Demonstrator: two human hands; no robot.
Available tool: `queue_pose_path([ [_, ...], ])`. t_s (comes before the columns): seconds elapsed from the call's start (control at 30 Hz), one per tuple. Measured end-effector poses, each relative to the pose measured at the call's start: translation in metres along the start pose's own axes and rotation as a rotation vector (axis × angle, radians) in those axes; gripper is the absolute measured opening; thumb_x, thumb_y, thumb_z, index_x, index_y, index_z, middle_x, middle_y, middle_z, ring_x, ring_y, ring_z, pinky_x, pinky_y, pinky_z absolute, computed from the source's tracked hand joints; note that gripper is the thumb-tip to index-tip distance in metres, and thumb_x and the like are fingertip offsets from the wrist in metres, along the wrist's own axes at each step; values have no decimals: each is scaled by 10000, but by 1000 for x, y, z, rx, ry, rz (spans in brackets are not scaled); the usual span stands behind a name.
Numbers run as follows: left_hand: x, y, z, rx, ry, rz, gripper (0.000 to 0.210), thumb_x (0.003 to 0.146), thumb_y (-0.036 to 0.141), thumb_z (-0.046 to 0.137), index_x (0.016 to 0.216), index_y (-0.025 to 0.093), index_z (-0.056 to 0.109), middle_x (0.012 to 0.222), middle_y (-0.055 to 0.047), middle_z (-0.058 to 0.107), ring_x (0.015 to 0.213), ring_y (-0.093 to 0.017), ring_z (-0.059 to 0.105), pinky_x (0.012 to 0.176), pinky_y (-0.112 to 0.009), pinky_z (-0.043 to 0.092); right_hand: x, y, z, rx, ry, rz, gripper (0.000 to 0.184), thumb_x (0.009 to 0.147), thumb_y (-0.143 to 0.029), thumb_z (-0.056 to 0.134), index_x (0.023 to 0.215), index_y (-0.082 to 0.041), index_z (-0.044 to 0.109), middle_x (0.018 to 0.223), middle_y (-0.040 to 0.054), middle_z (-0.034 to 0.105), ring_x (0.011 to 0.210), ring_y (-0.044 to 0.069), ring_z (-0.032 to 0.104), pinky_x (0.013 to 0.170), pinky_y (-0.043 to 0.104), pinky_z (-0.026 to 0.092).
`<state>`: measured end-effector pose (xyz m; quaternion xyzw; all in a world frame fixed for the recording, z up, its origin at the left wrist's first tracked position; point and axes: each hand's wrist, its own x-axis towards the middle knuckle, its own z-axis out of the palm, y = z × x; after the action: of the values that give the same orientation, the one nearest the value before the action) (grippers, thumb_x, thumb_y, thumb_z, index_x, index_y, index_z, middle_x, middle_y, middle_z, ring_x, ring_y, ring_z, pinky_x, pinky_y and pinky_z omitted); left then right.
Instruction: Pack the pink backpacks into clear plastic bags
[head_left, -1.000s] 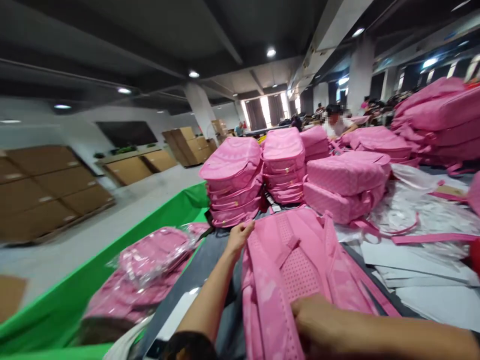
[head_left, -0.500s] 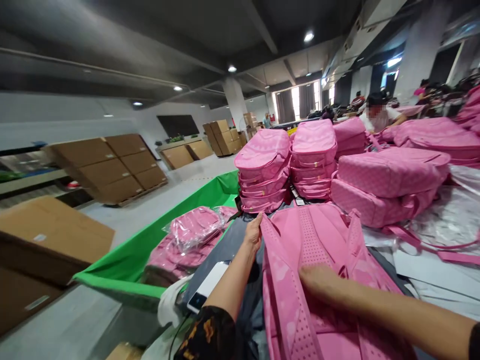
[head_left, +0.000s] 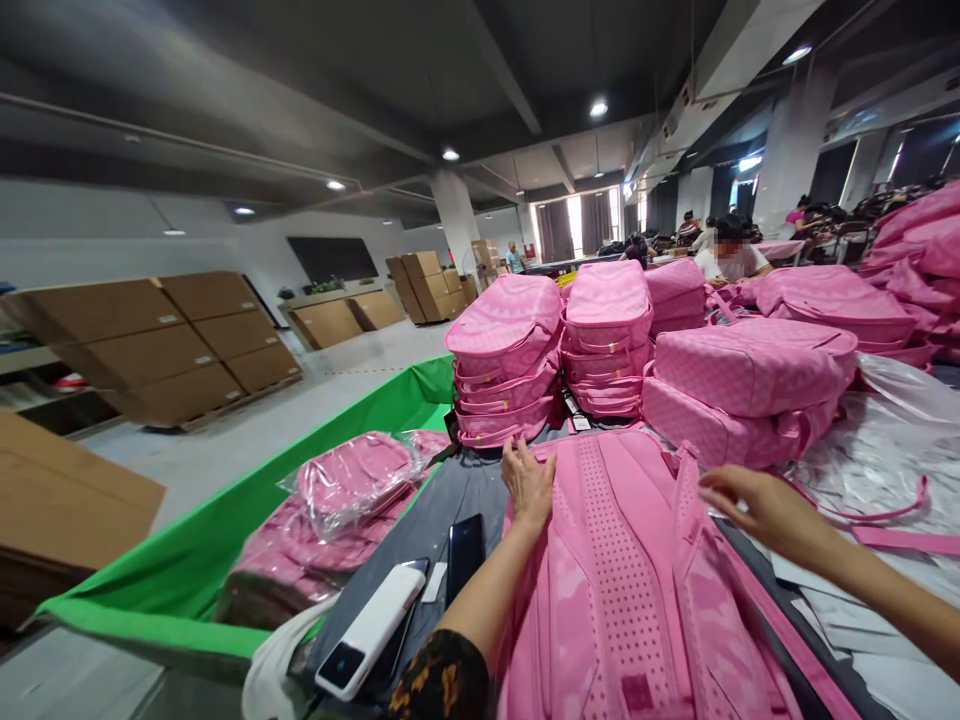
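Note:
A pink backpack (head_left: 611,540) lies in front of me with its perforated back panel and shoulder straps facing up. My left hand (head_left: 527,485) rests at its upper left corner, fingers apart and curved over the edge. To the right, my right hand (head_left: 761,510) is open beside the upper end of the right shoulder strap (head_left: 688,500). Its fingers stretch toward the strap; whether they touch it I cannot tell. Just beyond the backpack stand two stacks of pink bags, a left stack (head_left: 506,360) and a right stack (head_left: 607,340).
A white phone-like device (head_left: 373,630) and a dark phone (head_left: 466,555) lie left of my forearm. The green-sided bin (head_left: 172,530) holds pink bags, some in clear plastic. More pink backpacks (head_left: 750,370) and clear plastic (head_left: 862,440) lie right. A person (head_left: 731,260) sits beyond.
My right hand has lifted off the middle of the back panel and moved right, past the strap. My left hand has loosened from the left strap, its fingers spreading. The view has shifted slightly right.

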<state>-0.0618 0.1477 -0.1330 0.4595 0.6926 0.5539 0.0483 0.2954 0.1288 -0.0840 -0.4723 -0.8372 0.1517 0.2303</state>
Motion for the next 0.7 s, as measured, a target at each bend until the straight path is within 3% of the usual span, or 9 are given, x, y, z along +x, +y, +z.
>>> queue_pose_path([
  [0.07, -1, 15, 8, 67, -99, 188, 472, 901, 285, 629, 1347, 149, 558, 1550, -207, 390, 1481, -387, 309, 1228, -618, 219, 50, 22, -8, -65, 23, 219, 478, 944, -626, 426, 904, -224, 682, 867, 111, 751, 791, 277, 710, 678, 352, 490],
  [0.17, -5, 43, 40, 46, -469, 448, 347, 930, 226, 594, 1271, 174, 630, 1372, -180, 597, 1373, -342, 454, 1194, -590, 312, 104, 37, 9, -91, 24, 376, 572, 951, -678, 367, 726, -208, 602, 642, 102, 673, 624, 253, 667, 582, 323, 442],
  [0.23, -9, 60, 69, 6, -660, 521, 274, 895, 189, 638, 1162, 203, 696, 1200, -122, 707, 1219, -293, 576, 1118, -499, 432, 121, 34, 21, -86, 33, 353, 560, 941, -677, 388, 668, -219, 558, 593, 94, 640, 595, 239, 646, 572, 314, 430],
  [0.37, -10, 81, 115, -69, -826, 565, 234, 919, 176, 589, 1099, 196, 737, 1028, -61, 761, 986, -208, 674, 935, -332, 525, 115, 15, 20, -60, 174, 157, 404, 935, -591, 430, 798, -234, 560, 790, 82, 713, 764, 227, 682, 685, 305, 465],
  [0.47, -14, 80, 127, -128, -884, 583, 236, 971, 240, 529, 1046, 198, 749, 914, -34, 753, 877, -181, 673, 883, -304, 518, 91, 2, 12, 47, 284, -6, 434, 920, -649, 447, 781, -250, 545, 681, 38, 680, 624, 206, 659, 604, 296, 464],
  [0.6, -29, 65, 130, -176, -777, 514, 265, 975, 278, 505, 1080, 189, 731, 1046, -82, 734, 1053, -242, 607, 1051, -418, 430, 61, -32, 11, 86, 359, -137, 300, 879, -534, 562, 826, -242, 608, 663, 39, 714, 588, 206, 695, 561, 286, 508],
  [0.7, -36, 58, 127, -233, -731, 470, 343, 1000, 271, 407, 1139, 185, 709, 1130, -101, 710, 1112, -253, 576, 1083, -445, 406, 48, -63, 8, 90, 480, -231, 188, 886, -421, 582, 839, -243, 620, 650, 19, 709, 563, 173, 688, 568, 262, 538],
])
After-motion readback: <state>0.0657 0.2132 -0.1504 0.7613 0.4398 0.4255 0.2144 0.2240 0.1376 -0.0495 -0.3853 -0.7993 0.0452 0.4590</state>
